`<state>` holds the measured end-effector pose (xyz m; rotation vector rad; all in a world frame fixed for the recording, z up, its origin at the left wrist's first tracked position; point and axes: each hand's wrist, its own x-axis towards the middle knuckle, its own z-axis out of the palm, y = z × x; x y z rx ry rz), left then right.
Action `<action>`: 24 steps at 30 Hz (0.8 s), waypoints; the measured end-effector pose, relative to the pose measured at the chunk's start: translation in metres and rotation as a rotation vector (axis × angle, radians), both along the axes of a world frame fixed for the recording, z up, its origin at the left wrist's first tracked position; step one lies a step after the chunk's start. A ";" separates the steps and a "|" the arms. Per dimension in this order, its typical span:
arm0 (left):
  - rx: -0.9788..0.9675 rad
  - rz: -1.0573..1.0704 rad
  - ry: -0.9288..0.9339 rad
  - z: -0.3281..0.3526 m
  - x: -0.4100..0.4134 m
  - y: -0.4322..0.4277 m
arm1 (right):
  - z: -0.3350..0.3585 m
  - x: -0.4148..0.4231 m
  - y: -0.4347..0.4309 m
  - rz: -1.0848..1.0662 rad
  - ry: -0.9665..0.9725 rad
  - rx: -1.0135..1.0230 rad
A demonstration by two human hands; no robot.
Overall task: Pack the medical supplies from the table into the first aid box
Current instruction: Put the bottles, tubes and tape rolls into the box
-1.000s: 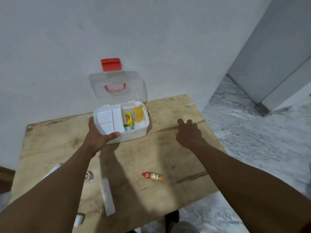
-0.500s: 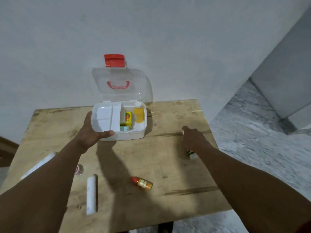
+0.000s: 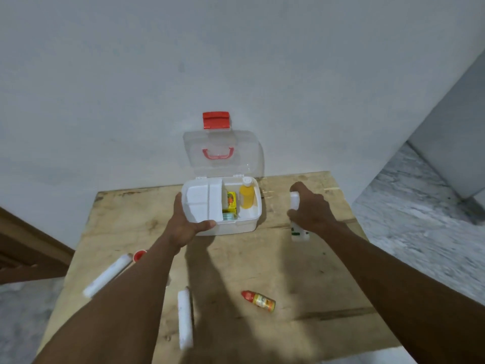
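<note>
Head view looks down on a pale scuffed wooden table point(image 3: 315, 285) set against a white wall, with grey marbled floor point(image 3: 420, 219) to the right. At the far middle of the table stands the white plastic first aid box point(image 3: 236, 227), its clear lid point(image 3: 223, 158) swung up against the wall, a red latch point(image 3: 216, 120) at the lid's top edge and a red handle point(image 3: 218, 153) showing through it. The left hand point(image 3: 187, 224) grips the box at its near left corner, thumb curled over the near rim and fingers up the left side. A white divided tray point(image 3: 202, 203) fills the left part of the box; to its right sit a small yellow carton point(image 3: 231, 203), a teal packet point(image 3: 228, 217) just near of it, and an upright yellow bottle with a white cap point(image 3: 246, 197) at the far right. The right hand point(image 3: 311, 211) is wrapped round a white bottle with green print point(image 3: 299, 233), held roughly upright just right of the box and apart from it; whether its base touches the table cannot be told. On the near table lie a small bottle with a red cap and yellow label point(image 3: 258, 300) on its side, a white tube point(image 3: 185, 319) to its left, a longer white tube point(image 3: 107, 275) near the left edge, and a small red-topped round thing point(image 3: 139, 254) partly hidden behind the left forearm
</note>
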<state>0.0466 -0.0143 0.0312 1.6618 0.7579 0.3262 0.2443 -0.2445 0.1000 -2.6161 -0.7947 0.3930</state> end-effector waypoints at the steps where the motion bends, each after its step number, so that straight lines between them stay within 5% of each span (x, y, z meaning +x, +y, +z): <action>1: 0.004 -0.005 -0.006 -0.001 0.000 0.001 | 0.007 -0.005 0.006 -0.002 -0.025 0.075; 12: 0.036 0.020 -0.039 -0.010 0.003 0.002 | 0.008 -0.054 0.057 -0.027 -0.115 0.610; 24: 0.051 -0.002 -0.023 -0.009 -0.001 0.005 | -0.046 -0.049 0.075 0.052 -0.307 0.356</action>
